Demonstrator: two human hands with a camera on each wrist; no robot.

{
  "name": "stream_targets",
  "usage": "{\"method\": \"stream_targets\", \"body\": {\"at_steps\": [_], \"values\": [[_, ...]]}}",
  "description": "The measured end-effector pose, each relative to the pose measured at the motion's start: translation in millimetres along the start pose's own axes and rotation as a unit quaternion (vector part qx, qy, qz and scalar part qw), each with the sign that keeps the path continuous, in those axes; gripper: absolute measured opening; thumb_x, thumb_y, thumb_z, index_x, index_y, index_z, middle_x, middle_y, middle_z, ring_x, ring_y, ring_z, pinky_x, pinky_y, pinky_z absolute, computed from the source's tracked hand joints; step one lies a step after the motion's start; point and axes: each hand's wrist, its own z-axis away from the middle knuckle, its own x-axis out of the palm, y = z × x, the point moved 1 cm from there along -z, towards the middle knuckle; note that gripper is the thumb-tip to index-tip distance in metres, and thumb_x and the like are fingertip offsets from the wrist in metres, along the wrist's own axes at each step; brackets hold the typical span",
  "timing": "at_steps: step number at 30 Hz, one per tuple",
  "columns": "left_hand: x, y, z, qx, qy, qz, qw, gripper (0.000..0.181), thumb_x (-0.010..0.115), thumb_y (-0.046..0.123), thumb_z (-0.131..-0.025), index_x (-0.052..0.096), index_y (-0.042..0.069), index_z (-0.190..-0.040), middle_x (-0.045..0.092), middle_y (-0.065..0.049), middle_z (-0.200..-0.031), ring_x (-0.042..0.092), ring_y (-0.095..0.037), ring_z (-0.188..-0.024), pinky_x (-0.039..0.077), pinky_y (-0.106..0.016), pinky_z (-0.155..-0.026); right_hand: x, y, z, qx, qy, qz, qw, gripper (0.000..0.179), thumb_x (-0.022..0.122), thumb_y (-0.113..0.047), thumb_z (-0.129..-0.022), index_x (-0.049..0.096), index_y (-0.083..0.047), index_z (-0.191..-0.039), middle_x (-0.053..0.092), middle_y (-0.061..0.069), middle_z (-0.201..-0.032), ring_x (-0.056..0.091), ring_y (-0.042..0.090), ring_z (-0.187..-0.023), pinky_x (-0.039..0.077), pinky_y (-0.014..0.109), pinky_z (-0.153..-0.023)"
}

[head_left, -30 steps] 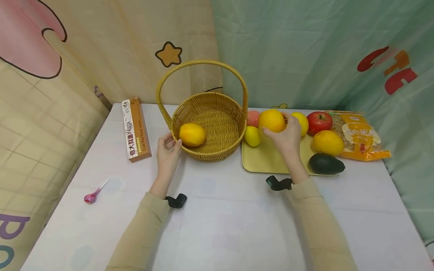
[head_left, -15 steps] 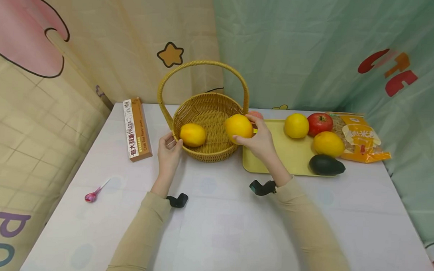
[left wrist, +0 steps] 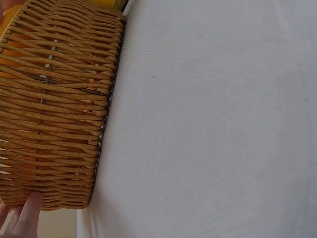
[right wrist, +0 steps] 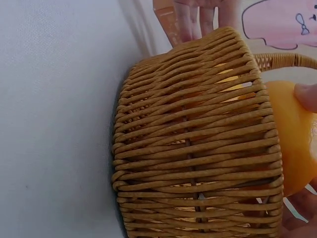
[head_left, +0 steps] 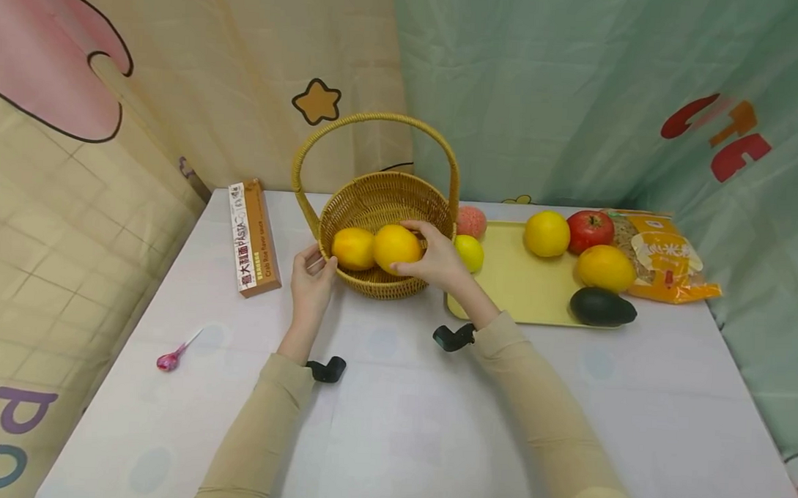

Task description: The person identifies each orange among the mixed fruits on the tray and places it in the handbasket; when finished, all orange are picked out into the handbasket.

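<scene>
A round orange fruit (head_left: 396, 249) is gripped between the thumb and fingers of my right hand (head_left: 434, 261), low over the front of the wicker basket (head_left: 387, 289). In the right wrist view the orange (right wrist: 292, 139) shows at the basket's rim, the thumb lying on it. Beside it, inside the basket at the left, lies a yellow-orange mango-like fruit (head_left: 353, 248). My left hand (head_left: 312, 279) holds the basket's left rim, its thumb on top. In the left wrist view its fingers (left wrist: 30, 215) touch the woven wall (left wrist: 54, 119).
A yellow tray (head_left: 503, 282) right of the basket bears a yellow fruit (head_left: 548, 234), a pomegranate (head_left: 590, 231), a mango-like fruit (head_left: 606, 269), an avocado (head_left: 602, 307) and a lime-yellow fruit (head_left: 469, 253). A noodle bag (head_left: 669, 258), pasta box (head_left: 254, 236) and lollipop (head_left: 168, 361) lie around.
My right hand has carried the orange leftward from over the tray to inside the basket's rim, next to the other fruit. My left hand has stayed on the basket rim.
</scene>
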Motion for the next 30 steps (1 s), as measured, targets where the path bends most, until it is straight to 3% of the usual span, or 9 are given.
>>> {"method": "stream_targets", "body": {"at_steps": [8,13,30], "values": [[2.9,-0.3,2.0,0.002,-0.007,-0.009,0.9999,0.052,0.061,0.015,-0.098,0.039,0.007,-0.144,0.046,-0.015,-0.143,0.052,-0.026,-0.125,0.053,-0.038,-0.103,9,-3,-7.7,-0.035,-0.070,0.073,0.9943,0.075,0.083,-0.030,-0.074,0.050,-0.012,-0.139,0.055,0.007,-0.138,0.052,0.025,-0.121,0.046,0.043,-0.107],[2.6,-0.2,1.4,0.006,-0.007,-0.010,0.9999,0.051,0.061,0.016,-0.098,0.039,0.007,-0.144,0.046,-0.014,-0.143,0.052,-0.026,-0.126,0.053,-0.039,-0.102,14,-5,-14.4,-0.031,-0.093,0.085,0.9915,0.075,0.083,-0.029,-0.075,0.050,-0.011,-0.140,0.056,0.008,-0.136,0.054,0.025,-0.119,0.047,0.042,-0.106],[0.3,-1.5,0.9,0.010,-0.002,0.002,0.9999,0.051,0.061,0.015,-0.098,0.039,0.007,-0.143,0.046,-0.017,-0.142,0.052,-0.028,-0.127,0.053,-0.039,-0.102,41,-18,-30.2,-0.019,-0.098,0.105,0.9894,0.065,0.080,-0.029,-0.082,0.054,-0.006,-0.138,0.053,0.012,-0.140,0.049,0.028,-0.128,0.042,0.043,-0.113]]}}
